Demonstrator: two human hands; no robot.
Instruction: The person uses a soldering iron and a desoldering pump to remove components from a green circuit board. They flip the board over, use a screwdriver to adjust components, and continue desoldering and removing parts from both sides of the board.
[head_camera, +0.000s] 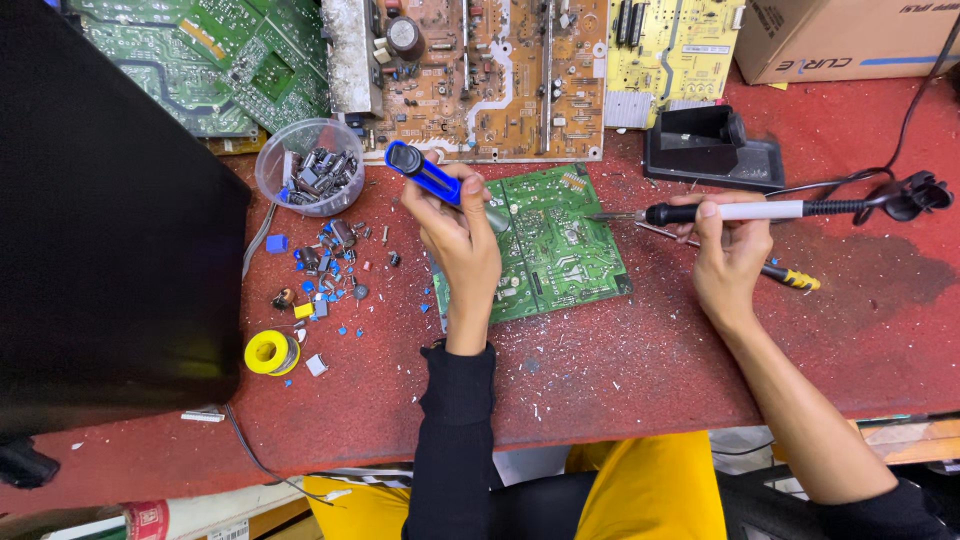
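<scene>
A blue desoldering pump (425, 175) was held tilted, its round knob pointing toward the far left of the bench and its tip down at a green circuit board (555, 250). The board lay flat near the middle of the red bench, turned slightly askew. A soldering iron (740, 211) with a white and black handle lay nearly level, its metal tip just over the board's far right edge.

Head view, steeply down, close
</scene>
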